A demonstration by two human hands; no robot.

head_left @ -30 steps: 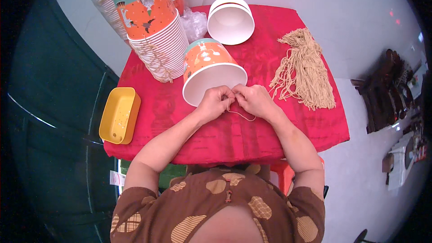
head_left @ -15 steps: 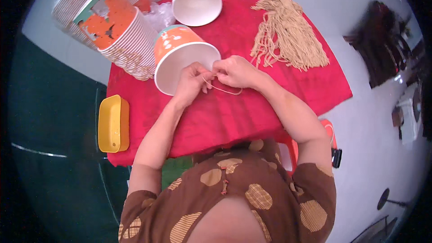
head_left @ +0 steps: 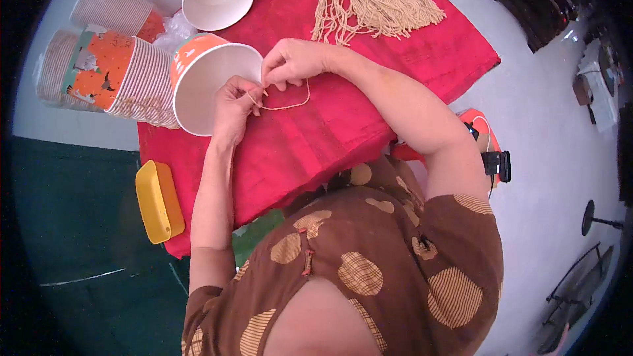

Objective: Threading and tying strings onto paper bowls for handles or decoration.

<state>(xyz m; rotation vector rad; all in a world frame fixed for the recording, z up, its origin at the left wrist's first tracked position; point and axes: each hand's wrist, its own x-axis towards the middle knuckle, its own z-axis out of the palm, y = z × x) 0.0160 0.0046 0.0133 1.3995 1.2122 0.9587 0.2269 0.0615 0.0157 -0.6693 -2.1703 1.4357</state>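
Note:
My left hand point(head_left: 232, 111) and my right hand point(head_left: 295, 62) meet at the right side of a tilted paper bucket's mouth. Both are closed in a pinch on a thin beige cord point(head_left: 290, 106), which hangs in a loop between them over the red cloth. The paper bucket point(head_left: 204, 95) is white inside and orange with a green band outside; its opening faces me. My fingers hide where the cord ends run, and I cannot tell whether it passes through the bucket's wall. A thick bundle of similar beige cords point(head_left: 372, 3) lies beyond my right hand.
Stacked orange printed buckets point(head_left: 109, 69), some with cord handles, lean at the left beside clear plastic wrap point(head_left: 175, 31). Nested white buckets point(head_left: 221, 0) stand at the back. A yellow plastic tub point(head_left: 158, 201) sits at the left edge of the red tablecloth point(head_left: 316, 148).
The whole view has shifted and turned, so the table things sit further left and higher. My right hand has lifted slightly off my left, and the cord loop hangs wider between them.

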